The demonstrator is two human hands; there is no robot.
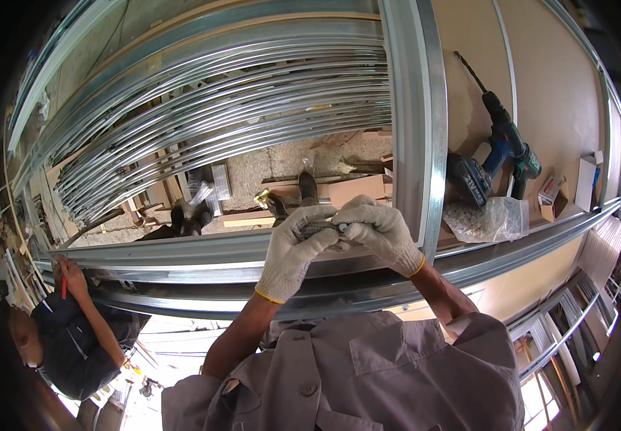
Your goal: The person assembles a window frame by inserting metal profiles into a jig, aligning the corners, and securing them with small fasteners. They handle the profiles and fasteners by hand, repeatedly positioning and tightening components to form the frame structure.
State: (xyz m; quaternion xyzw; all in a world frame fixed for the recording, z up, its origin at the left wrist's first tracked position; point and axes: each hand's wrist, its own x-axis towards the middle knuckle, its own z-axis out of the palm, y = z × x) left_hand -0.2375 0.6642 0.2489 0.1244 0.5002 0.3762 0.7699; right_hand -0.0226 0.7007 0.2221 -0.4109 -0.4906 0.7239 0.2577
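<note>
My left hand [292, 248] and my right hand [383, 235] meet in front of my chest, both in off-white knit gloves with yellow cuffs. Their fingers are closed in a pinch around a small silvery fastener [343, 227], perhaps a bolt; the gloves hide most of it. What else the left fingers may hold cannot be made out. Under and beyond the hands lies a large frame of grey metal profiles, with a lengthwise rail [202, 253] nearest me and a cross member [412, 93] to the right.
Several long, thin metal rods [246, 93] span the frame's left part. On the brown panel [562, 72] at right rest a cordless drill [501, 136] with a long bit, a clear plastic bag [493, 219] and a small open carton [553, 200]. A co-worker [80, 323] stands at left, one hand on the frame.
</note>
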